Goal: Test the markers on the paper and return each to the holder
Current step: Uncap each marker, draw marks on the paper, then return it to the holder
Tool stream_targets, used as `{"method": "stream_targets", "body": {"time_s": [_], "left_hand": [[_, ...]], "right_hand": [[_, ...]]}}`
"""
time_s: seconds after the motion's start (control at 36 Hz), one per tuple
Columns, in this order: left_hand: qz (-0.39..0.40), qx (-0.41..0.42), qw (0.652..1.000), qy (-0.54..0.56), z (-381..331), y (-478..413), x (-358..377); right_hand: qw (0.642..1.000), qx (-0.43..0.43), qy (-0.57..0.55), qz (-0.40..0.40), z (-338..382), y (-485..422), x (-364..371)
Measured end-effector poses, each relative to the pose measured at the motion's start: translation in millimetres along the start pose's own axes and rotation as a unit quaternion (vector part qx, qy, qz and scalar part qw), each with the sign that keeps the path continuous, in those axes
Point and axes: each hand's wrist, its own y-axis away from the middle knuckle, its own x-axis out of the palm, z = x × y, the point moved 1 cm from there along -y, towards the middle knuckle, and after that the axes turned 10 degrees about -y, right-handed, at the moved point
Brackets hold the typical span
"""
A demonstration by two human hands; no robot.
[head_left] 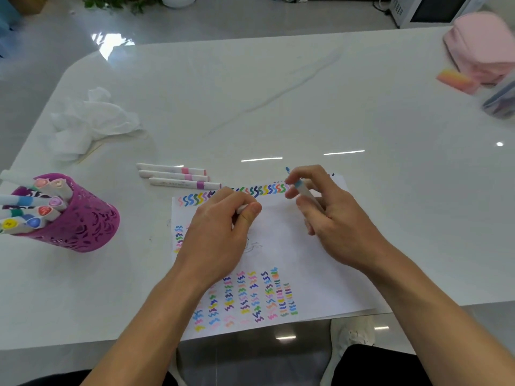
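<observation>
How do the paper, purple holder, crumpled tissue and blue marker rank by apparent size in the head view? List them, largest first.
1. paper
2. purple holder and crumpled tissue: look alike, and the holder sits nearer the camera, so unranked
3. blue marker, held in the right hand

the holder (83,218) is magenta with a cut-out leaf pattern. the white paper (292,246) carries rows of many-coloured squiggles. the table (278,93) is glossy white with faint grey veins.

Bright, even overhead light. The glossy white counter (278,107) mirrors strip lamps mid-frame and window glare at upper left. Shadows stay soft. Wide-angle bending curves the edges; far corners blur slightly.
</observation>
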Motion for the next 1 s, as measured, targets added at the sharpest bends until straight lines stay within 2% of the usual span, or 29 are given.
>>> {"method": "stream_targets", "body": {"time_s": [0.11,0.19,0.25,0.33,0.58,0.78,1.0], "left_hand": [[-0.009,-0.005,1.0,0.001,-0.9,-0.4,0.4],[-0.011,-0.006,1.0,-0.003,-1.9,-0.3,0.5],[-0.013,-0.006,1.0,-0.006,-1.5,-0.2,0.2],[-0.019,-0.007,1.0,-0.015,-0.3,0.3,0.0],[-0.009,0.009,0.997,-0.071,3.1,6.4,6.3],[-0.007,0.008,0.996,-0.086,5.2,6.8,9.9],[0.0,-0.002,0.997,-0.071,7.5,4.3,10.9]], "right_hand": [[0.991,0.042,-0.13,-0.012,1.7,-2.4,-2.5],[0.962,0.099,-0.255,-0.012,2.0,-4.8,-3.3],[0.95,0.105,-0.293,-0.011,-0.6,-5.6,-5.5],[0.962,0.074,-0.261,-0.013,-5.5,-7.1,-9.9],[0.98,0.056,-0.153,-0.11,-10.4,-15.7,-12.4],[0.974,0.034,-0.188,-0.124,-20.1,-20.7,-11.2],[0.967,0.053,-0.186,-0.167,-33.3,-21.9,-10.1]]}}
